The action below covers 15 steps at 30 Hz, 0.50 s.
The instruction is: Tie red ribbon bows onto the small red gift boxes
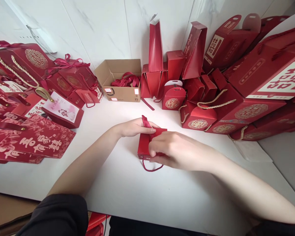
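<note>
A small red box (144, 144) lies on the white table (127, 193) in front of me, with a dark red cord loop (152, 170) hanging from its near end. My left hand (136, 127) is closed on the box's far left part, its thumb on top. A dark red ribbon (146, 121) stands up beside those fingers. Over the right side of the box is my right hand (166, 147), its fingers curled down against the top. What its fingertips hold, if anything, is hidden.
At the back stands an open cardboard box (124, 93) with red ribbons (129, 80) inside. Red gift boxes (64, 82) and bags (43, 137) crowd the left side. More red boxes (172, 100) are stacked at the back and right.
</note>
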Motion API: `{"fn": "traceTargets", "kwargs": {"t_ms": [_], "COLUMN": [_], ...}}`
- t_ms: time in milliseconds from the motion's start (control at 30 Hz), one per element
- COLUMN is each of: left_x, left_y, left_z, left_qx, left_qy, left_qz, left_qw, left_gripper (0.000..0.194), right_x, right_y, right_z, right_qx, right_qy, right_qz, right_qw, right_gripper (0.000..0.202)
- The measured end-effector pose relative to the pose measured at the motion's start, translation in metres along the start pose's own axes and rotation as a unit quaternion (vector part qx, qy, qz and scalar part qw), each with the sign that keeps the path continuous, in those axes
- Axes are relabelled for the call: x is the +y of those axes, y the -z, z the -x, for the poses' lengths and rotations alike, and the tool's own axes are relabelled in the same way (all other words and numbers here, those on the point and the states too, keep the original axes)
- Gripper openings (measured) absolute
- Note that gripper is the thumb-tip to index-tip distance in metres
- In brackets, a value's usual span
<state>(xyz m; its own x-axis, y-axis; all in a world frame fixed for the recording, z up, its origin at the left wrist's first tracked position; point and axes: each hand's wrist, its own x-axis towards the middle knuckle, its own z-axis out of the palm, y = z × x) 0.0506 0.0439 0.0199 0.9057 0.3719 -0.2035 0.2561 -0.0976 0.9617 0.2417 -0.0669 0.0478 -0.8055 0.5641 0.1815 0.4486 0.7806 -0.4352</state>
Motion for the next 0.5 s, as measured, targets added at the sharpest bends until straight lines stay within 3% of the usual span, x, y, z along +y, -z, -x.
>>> {"fn": "traceTargets", "kwargs": {"t_ms": [133, 300, 500], "left_x": [-0.002, -0.001, 0.003], "left_y": [0.001, 0.0, -0.004], "left_z": [0.0, 0.001, 0.002], "left_qx": [0.013, 0.023, 0.017], "left_qy": [0.016, 0.018, -0.012], "left_qz": [-0.022, -0.03, -0.082], "left_qw": [1.0, 0.999, 0.996], "left_gripper": [0.035, 0.031, 0.028], "right_x": [-0.018, -0.025, -0.022], "right_y": [-0.021, -0.039, -0.04], "right_z": [-0.007, -0.009, -0.01], "right_qx": [-0.024, -0.033, -0.035], "right_qy": [0.046, 0.088, 0.083], "right_qz": [0.168, 0.204, 0.209], "right_qw": [0.984, 0.975, 0.974], "right_gripper": [0.016, 0.016, 0.016]}}
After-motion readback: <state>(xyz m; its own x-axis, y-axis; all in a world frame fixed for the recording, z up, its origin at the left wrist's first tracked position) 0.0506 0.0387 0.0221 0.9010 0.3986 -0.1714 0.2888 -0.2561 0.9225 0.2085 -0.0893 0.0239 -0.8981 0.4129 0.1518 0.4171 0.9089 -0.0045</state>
